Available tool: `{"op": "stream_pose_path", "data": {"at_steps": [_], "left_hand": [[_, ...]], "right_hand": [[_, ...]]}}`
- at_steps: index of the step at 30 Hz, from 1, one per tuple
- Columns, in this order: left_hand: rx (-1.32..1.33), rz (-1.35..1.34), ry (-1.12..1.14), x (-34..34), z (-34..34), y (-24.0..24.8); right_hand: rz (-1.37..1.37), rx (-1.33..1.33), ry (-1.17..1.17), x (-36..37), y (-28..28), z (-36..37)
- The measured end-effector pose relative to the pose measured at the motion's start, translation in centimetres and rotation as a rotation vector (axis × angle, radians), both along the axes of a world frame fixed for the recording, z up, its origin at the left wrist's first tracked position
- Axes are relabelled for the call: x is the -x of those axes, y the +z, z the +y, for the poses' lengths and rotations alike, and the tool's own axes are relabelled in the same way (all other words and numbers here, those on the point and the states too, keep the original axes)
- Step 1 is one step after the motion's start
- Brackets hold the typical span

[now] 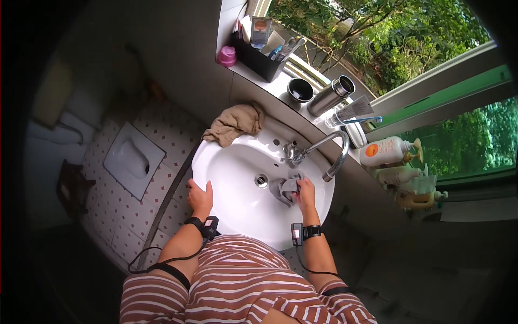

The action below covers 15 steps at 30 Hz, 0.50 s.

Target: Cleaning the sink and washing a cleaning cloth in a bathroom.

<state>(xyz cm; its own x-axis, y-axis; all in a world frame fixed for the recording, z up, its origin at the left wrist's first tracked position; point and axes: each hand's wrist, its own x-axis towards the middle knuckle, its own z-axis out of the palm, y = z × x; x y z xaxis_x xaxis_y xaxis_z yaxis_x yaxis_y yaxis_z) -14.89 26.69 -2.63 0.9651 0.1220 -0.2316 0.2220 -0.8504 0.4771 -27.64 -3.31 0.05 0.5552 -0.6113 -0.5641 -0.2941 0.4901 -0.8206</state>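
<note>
In the white washbasin [232, 213], my right hand [306, 195] is closed on a grey cloth [281, 189], bunched against the basin's right inner side. The cloth lies just right of the drain [261, 180]. My left hand [200, 200] is at the basin's left rim, thumb apart from the fingers and nothing held. A chrome faucet [341, 154] curves over the right side of the bowl; whether water runs from it I cannot tell. On the far left of the rim a brown towel [236, 124] lies crumpled.
Along the window ledge stand a black organizer box [259, 59], a pink container [227, 56], a dark cup [300, 90], a steel thermos [330, 96] and a clear cup with a toothbrush [353, 120]. Pump bottles [384, 151] line the right. A squat toilet [132, 156] is left.
</note>
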Motion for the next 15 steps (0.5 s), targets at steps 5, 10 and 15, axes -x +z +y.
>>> {"op": "stream_pose_path", "data": {"at_steps": [5, 10, 15], "left_hand": [[0.114, 0.127, -0.063, -2.8, 2.2, -0.9], [0.288, 0.038, -0.022, -7.9, 1.1, -1.2], [0.095, 0.082, -0.138, -8.2, -1.1, -0.2]], "right_hand": [[-0.170, -0.066, -0.307, -1.3, 0.7, 3.7], [-0.011, 0.282, -0.268, -3.9, -1.8, 6.0], [0.425, 1.339, 0.392, -6.0, -3.5, 6.8]]}}
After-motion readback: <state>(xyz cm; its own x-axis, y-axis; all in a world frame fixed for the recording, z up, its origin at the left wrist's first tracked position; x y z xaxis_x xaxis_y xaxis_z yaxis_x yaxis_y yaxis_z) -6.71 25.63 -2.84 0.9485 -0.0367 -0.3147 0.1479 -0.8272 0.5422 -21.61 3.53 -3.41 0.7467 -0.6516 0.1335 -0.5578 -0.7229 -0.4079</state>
